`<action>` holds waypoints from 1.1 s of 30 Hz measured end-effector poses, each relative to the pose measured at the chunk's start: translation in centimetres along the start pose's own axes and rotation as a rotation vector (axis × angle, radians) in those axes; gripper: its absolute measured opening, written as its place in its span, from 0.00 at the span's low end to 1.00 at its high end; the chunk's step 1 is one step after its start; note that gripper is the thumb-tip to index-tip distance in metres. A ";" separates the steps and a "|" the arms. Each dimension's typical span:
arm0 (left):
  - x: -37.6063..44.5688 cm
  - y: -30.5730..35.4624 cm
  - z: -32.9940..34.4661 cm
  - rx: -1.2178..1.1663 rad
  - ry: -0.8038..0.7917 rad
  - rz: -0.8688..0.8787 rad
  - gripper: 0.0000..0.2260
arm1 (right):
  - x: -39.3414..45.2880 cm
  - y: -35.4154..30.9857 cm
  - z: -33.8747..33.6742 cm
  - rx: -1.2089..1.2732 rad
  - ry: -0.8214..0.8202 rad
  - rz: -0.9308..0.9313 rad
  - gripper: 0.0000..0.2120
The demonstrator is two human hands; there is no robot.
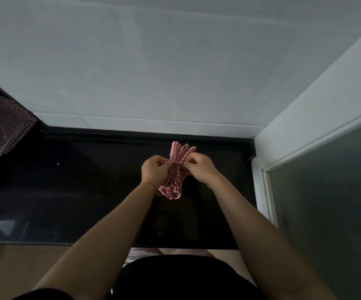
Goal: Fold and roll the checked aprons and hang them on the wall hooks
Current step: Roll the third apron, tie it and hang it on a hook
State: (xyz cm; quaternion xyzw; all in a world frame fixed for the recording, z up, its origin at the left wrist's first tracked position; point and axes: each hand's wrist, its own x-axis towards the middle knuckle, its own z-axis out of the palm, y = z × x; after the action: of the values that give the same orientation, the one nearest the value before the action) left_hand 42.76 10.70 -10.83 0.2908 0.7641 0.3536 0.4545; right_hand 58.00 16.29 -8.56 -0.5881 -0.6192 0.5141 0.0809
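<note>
So both hands are busy here. The left hand [155, 169] is curling its fingers in and pinching the middle of a red-and-white checked apron [176, 169], and the right hand [200, 167] is doing the same from the other side, fingertips pinching the cloth right at the same gathered spot. The two hands are nearly touching each other across the bundle. There's a thin red string [148, 183] sitting round the left wrist.

The apron is bunched into one long narrow bundle, held up in the air above the black worktop [88, 191], not lying on it. Its long axis is running pretty much away from the person, tilted a bit: the far end is fanning out toward the wall, the near end is drooping down by the left wrist. It's cinched in the middle where the fingers are gripping.

Count-wise: two checked aprons showing. The second apron [1, 135] is lying loose and crumpled at the far left edge of the worktop, well apart from the hands, looking darker in the shadow.

Behind the worktop a pale wall [153, 72] is running across, and a frosted glass panel [331, 191] is standing on the right.
</note>
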 end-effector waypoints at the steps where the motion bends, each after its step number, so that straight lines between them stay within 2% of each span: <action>1: 0.0 -0.5 0.0 -0.105 0.028 -0.101 0.02 | -0.1 0.3 0.3 0.120 0.011 0.051 0.05; 4: -0.2 -1.2 0.1 -0.454 0.061 -0.358 0.02 | -0.8 1.1 1.3 0.449 0.040 0.184 0.05; 6: -0.2 -0.8 -0.1 -0.599 0.029 -0.424 0.03 | -1.2 1.3 1.5 0.564 0.058 0.229 0.05; 7: -0.1 -0.6 -0.3 -0.600 -0.022 -0.425 0.03 | -1.3 1.4 1.4 0.590 0.066 0.246 0.05; 9: 0.4 -0.1 -1.0 -0.483 -0.152 -0.374 0.03 | -1.2 1.2 1.0 0.589 0.062 0.270 0.05; 11: 1.0 0.4 -1.5 -0.256 -0.251 -0.312 0.04 | -1.0 1.0 0.8 0.518 0.033 0.283 0.07; 14: 1.4 1.7 -1.7 0.123 -0.347 -0.204 0.05 | -0.9 0.6 1.1 0.322 -0.024 0.279 0.09; 16: 1.6 2.5 -1.9 0.337 -0.429 -0.130 0.11 | -0.7 0.2 1.1 0.142 -0.041 0.249 0.10; 19: 1.4 3.4 -1.8 0.540 -0.548 -0.063 0.13 | -0.8 -0.5 1.0 -0.018 -0.042 0.191 0.05; 20: 1.1 3.5 -1.6 0.602 -0.574 -0.024 0.13 | -0.7 -0.5 1.1 -0.053 -0.042 0.187 0.09; 21: 0.9 3.5 -1.4 0.649 -0.589 0.017 0.12 | -0.5 -0.5 1.1 -0.096 -0.045 0.194 0.16; 23: 0.4 3.0 -0.9 0.693 -0.575 0.074 0.12 | -0.1 -0.6 1.4 -0.146 -0.058 0.228 0.28; 24: 0.3 2.6 -0.7 0.686 -0.552 0.083 0.12 | -0.1 -0.7 1.4 -0.157 -0.078 0.239 0.28; 26: 0.3 1.9 -0.5 0.642 -0.536 0.049 0.10 | 0.0 -0.6 1.1 -0.191 -0.140 0.229 0.17; 27: 0.3 1.7 -0.6 0.621 -0.542 0.031 0.10 | 0.0 -0.6 0.8 -0.202 -0.169 0.218 0.15; 33: -0.2 1.1 -1.2 0.464 -0.541 0.056 0.10 | -0.3 0.5 0.4 0.012 -0.169 0.210 0.13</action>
State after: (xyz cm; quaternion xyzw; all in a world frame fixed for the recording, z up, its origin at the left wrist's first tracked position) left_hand 41.86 10.89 -9.40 0.4901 0.6680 0.0932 0.5523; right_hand 58.17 15.74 -8.95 -0.6037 -0.5555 0.5713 -0.0224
